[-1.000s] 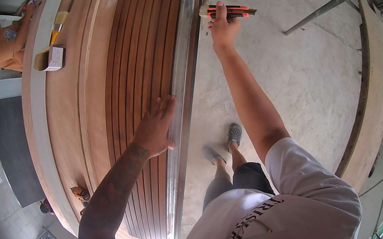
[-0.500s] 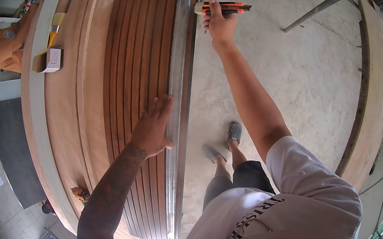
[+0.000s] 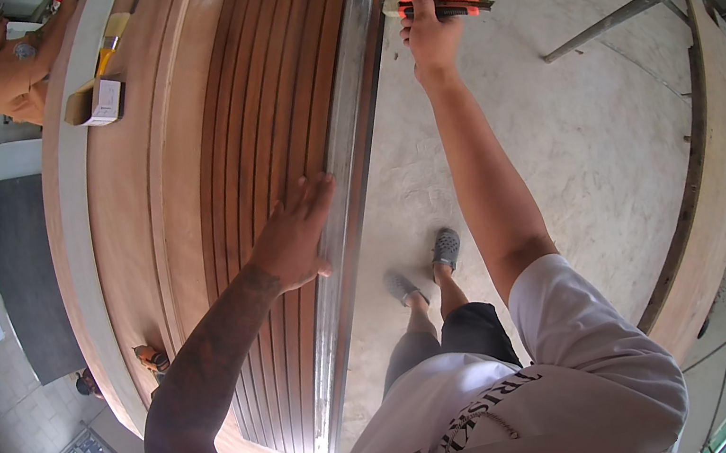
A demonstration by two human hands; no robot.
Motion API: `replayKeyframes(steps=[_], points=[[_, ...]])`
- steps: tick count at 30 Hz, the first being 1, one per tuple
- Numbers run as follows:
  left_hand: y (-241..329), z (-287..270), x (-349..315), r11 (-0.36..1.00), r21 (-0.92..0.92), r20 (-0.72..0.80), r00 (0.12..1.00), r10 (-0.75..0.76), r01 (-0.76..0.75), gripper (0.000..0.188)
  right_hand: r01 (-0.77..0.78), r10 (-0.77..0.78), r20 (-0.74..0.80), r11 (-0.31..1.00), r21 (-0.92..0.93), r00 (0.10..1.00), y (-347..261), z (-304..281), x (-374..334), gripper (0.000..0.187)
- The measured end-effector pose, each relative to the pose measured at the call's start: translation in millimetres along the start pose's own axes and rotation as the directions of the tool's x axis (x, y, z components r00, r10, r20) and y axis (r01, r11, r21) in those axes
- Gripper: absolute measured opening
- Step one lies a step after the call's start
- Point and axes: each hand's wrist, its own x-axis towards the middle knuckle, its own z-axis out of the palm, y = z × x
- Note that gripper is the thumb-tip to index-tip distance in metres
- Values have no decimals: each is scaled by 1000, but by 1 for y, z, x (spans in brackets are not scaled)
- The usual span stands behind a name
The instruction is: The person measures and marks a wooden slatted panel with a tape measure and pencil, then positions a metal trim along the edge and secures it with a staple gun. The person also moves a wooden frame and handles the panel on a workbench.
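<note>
My left hand (image 3: 291, 243) rests open on a brown grooved wood panel (image 3: 280, 77), its fingertips and thumb at the grey metal strip (image 3: 344, 124) along the panel's right edge. Out beyond that edge, over the floor, my right hand (image 3: 435, 40) is closed on an orange-and-black utility knife (image 3: 463, 6). A pale, blunt-ended piece (image 3: 392, 6) sticks out on the left side of the same grip; I cannot make out what it is. My thumb lies across the top of the grip.
On the plywood (image 3: 126, 218) left of the panel stands a small open box (image 3: 97, 104) with a yellow-handled brush (image 3: 106, 58). An orange-and-black tool (image 3: 152, 360) lies lower down. A co-worker's arm (image 3: 13, 83) shows at upper left. A metal pole (image 3: 635, 13) slants over the concrete floor (image 3: 551, 147).
My right hand has moved slightly to the right and farther out with the utility knife. My left hand stays on the panel, shifted very slightly in the picture.
</note>
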Motion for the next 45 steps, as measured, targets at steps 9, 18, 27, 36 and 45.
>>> replayKeyframes(steps=[9,18,27,36,45], points=[[2,-4,0,1000,-12,14,1000,-14,14,136,-66,65,16,998,20,998,1,-5,5,29],[-2,1,0,1000,-18,-3,1000,0,0,143,-28,28,-25,1000,-13,999,5,-3,-7,35],[-1,5,0,1000,6,-67,998,21,-21,143,190,-173,184,979,-78,967,32,-24,-31,43],[-2,7,-3,997,63,-90,995,40,-34,143,301,-218,209,748,-592,953,58,3,-46,62],[1,10,-7,1000,20,-157,987,18,-15,139,67,-26,99,895,-441,995,58,8,-40,65]])
